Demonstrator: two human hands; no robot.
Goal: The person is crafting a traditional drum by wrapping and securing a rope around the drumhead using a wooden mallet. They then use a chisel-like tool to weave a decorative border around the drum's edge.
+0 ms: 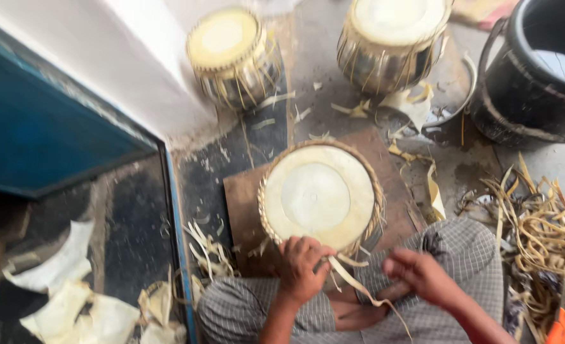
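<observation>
Gripping the drum rim, left hand; right hand pinches strap.

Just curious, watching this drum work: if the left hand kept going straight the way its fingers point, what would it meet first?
The left hand sits at the near rim of the drum, fingers pointing away from the person. Going straight on, it would probably slide onto the pale drumhead first; the blur leaves depth uncertain.
</observation>
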